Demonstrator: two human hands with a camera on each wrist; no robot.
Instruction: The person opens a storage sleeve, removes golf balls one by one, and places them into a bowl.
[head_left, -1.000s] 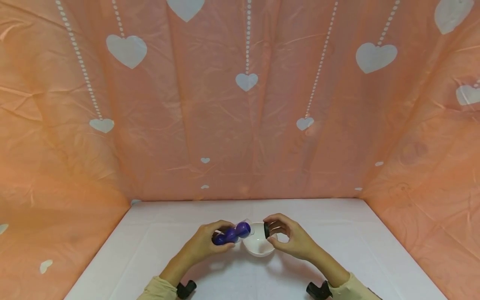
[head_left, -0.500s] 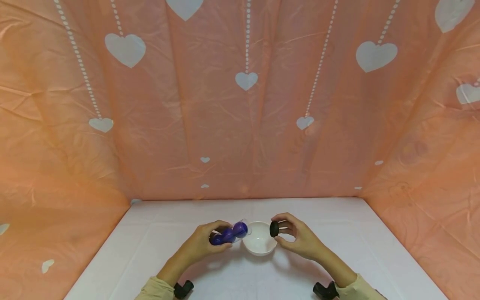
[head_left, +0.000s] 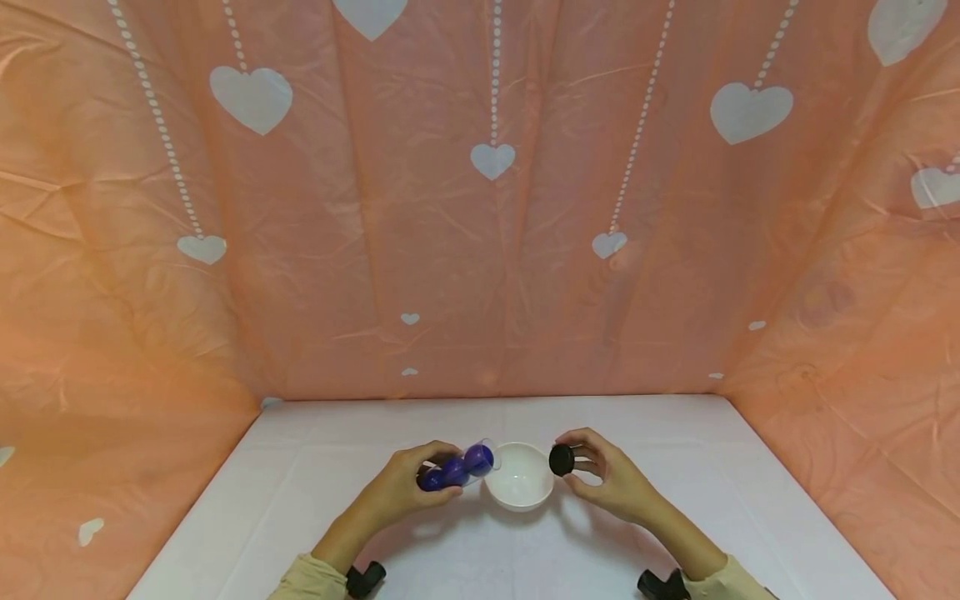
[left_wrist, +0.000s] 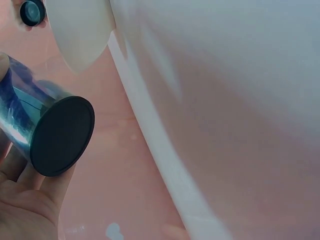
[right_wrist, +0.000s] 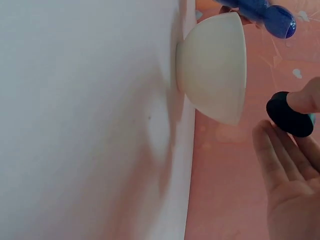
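Note:
My left hand grips a clear tube with several purple-blue balls inside, tilted so its mouth points up and right toward a white bowl. The tube's round black base faces the left wrist camera. The bowl stands upright on the table between my hands, and no balls show inside it. On the bowl's right, my right hand pinches a round black cap between thumb and fingers, apart from the tube. The cap also shows in the right wrist view, beside the bowl.
A white cloth covers the table. Orange sheeting with white hearts hangs behind it and along both sides. Dark straps with camera mounts sit on both wrists.
My right hand has moved right with the black cap, away from the tube's mouth, and turned it so its round face shows. My left hand and the tube have shifted slightly left.

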